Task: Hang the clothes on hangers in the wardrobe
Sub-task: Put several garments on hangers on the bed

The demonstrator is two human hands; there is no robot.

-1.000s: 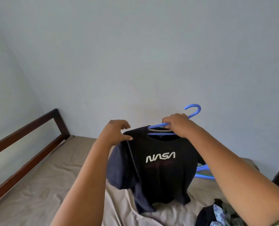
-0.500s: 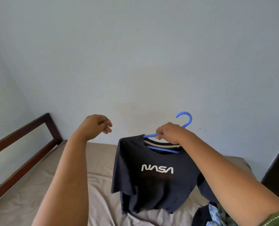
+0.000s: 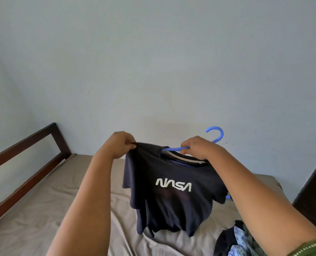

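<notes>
A navy T-shirt (image 3: 172, 204) with white NASA lettering hangs on a blue plastic hanger (image 3: 217, 134), held up over the bed. My right hand (image 3: 197, 147) grips the hanger just below its hook, at the shirt's collar. My left hand (image 3: 120, 144) pinches the shirt's left shoulder and holds it out to the side. The shirt's hem brushes the bed sheet. The hanger's right arm is hidden inside the shirt.
Below lies a bed with a beige sheet (image 3: 42, 209) and a dark wooden frame (image 3: 24, 145) along its left. A pile of dark and patterned clothes (image 3: 234, 241) sits at the lower right. A dark wooden edge (image 3: 315, 185) stands at the far right. A plain wall is ahead.
My left hand was off the shirt half a second ago and has come back to pinch its left shoulder. The shirt's left side is lifted and spread wider.
</notes>
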